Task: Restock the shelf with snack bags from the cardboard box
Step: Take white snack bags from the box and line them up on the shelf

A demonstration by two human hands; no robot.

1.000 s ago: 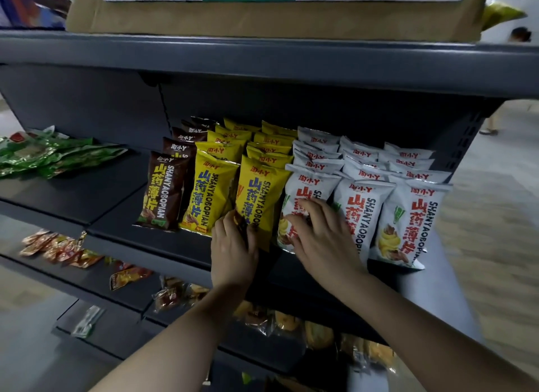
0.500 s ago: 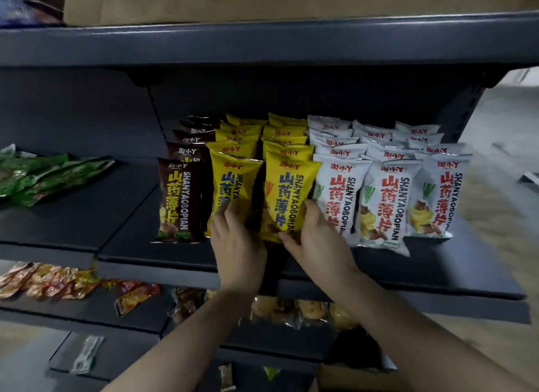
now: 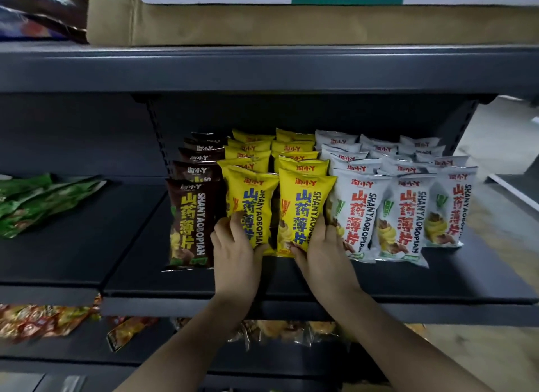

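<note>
**Our hands on the two front yellow bags**

Our left hand (image 3: pixel 236 247) curls its fingers around the lower part of the left yellow bag (image 3: pixel 250 205), at 9 o'clock of its neighbour. Our right hand (image 3: pixel 323 248) grips the base of the right yellow bag (image 3: pixel 300 210). Both bags stand upright on the dark shelf (image 3: pixel 291 278), between brown bags (image 3: pixel 189 222) and white bags (image 3: pixel 402 216). At 12 o'clock, on the shelf above, sits the cardboard box (image 3: pixel 262 24)

just one head cam here, looking forward and slightly down, close up on the dark shelf (image 3: pixel 291 283) at about chest height.
</note>
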